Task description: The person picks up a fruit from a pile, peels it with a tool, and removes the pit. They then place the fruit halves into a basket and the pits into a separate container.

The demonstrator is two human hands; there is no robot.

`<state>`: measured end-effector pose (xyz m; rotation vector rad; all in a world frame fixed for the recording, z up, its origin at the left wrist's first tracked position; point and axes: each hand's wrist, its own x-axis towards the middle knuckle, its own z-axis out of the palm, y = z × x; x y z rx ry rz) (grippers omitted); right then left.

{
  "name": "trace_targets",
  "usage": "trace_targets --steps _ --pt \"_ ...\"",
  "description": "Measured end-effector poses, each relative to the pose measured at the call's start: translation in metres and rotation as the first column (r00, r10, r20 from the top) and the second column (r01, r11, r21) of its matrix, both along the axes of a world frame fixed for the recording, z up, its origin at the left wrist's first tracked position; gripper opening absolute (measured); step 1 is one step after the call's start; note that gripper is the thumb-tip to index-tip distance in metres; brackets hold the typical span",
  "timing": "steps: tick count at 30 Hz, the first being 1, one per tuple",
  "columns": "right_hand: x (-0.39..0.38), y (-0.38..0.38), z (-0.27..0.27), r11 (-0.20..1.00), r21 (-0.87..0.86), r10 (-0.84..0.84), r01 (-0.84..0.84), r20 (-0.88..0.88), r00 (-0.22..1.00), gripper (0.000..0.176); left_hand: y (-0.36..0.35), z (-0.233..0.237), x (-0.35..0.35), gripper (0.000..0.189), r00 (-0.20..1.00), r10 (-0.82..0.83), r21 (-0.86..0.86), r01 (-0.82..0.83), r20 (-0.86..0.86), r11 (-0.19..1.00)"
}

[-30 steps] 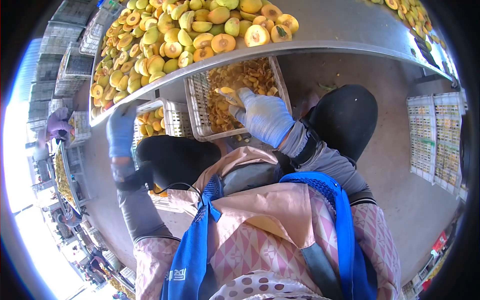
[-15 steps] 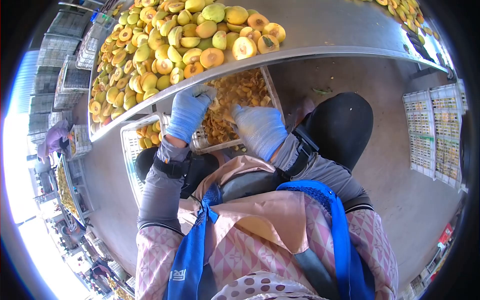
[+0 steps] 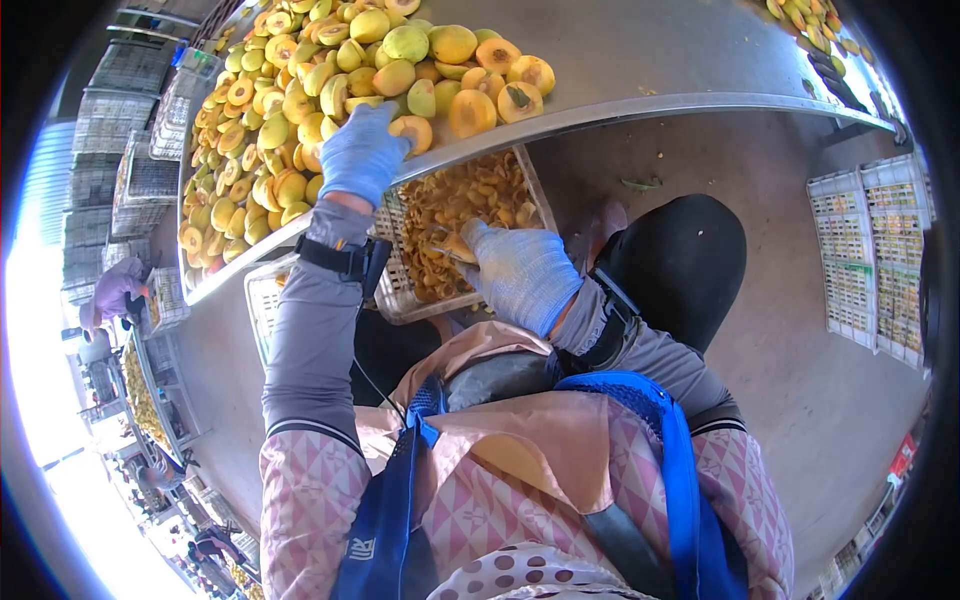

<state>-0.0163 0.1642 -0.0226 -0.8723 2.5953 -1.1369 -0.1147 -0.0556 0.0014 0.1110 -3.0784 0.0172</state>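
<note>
Halved yellow-green fruits lie heaped on a metal table. My left hand, in a blue glove, reaches over the table's edge and touches the fruit at the front of the heap; its fingertips are hidden among the halves. My right hand, gloved too, is closed above a white crate of orange-brown peelings and scraps. From its fingers sticks out a small orange-brown thing, too small to make out.
Another white crate stands under the table at the left. Stacked crates are on the floor at the right, and more at the far left. A person works at the left. More fruit lies at the table's far right.
My left hand has moved from over the scrap crate up to the fruit heap on the table. My right hand stays low over the crate, nearly in place.
</note>
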Motion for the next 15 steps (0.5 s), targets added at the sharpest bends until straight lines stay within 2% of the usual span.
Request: trace_targets --steps 1,4,7,9,10,11,12,14,15 --pt "-0.001 0.001 0.0 1.0 -0.022 -0.005 0.004 -0.012 1.0 0.026 0.008 0.001 -0.004 0.049 0.998 0.003 0.018 -0.005 0.067 1.0" --pt "-0.002 0.003 0.006 0.997 -0.06 -0.048 0.049 0.003 0.999 0.029 0.005 -0.017 -0.013 0.048 0.995 0.004 0.045 -0.009 0.1 0.999" --pt "-0.003 0.002 0.013 0.989 -0.079 -0.117 0.125 0.105 0.988 0.027 -0.014 -0.034 -0.014 0.048 0.999 -0.049 0.373 0.046 -0.002 0.927" --pt "-0.004 0.0 0.011 0.963 -0.209 -0.147 0.172 0.131 0.98 0.031 -0.014 -0.029 -0.001 0.046 0.993 -0.023 0.573 0.087 -0.118 0.815" --pt "-0.006 0.001 0.01 0.942 -0.27 -0.165 0.2 0.147 0.975 0.033 -0.011 -0.026 0.008 0.045 0.985 -0.004 0.662 0.117 -0.17 0.74" --pt "-0.008 0.002 0.01 0.923 -0.326 -0.153 0.205 0.178 0.972 0.033 -0.003 -0.012 0.018 0.042 0.989 0.112 0.811 0.014 -0.098 0.586" --pt "-0.011 0.002 0.01 0.901 -0.381 -0.134 0.206 0.209 0.969 0.034 0.002 -0.006 0.027 0.041 0.987 0.13 0.907 0.027 -0.09 0.419" --pt "-0.015 -0.004 0.009 0.862 -0.464 -0.103 0.205 0.234 0.967 0.036 0.007 0.004 0.048 0.038 0.983 0.172 0.997 0.056 -0.065 0.056" --pt "-0.017 -0.009 0.008 0.847 -0.491 -0.104 0.205 0.226 0.969 0.036 0.011 0.007 0.058 0.038 0.982 0.178 0.998 0.063 -0.063 0.005"
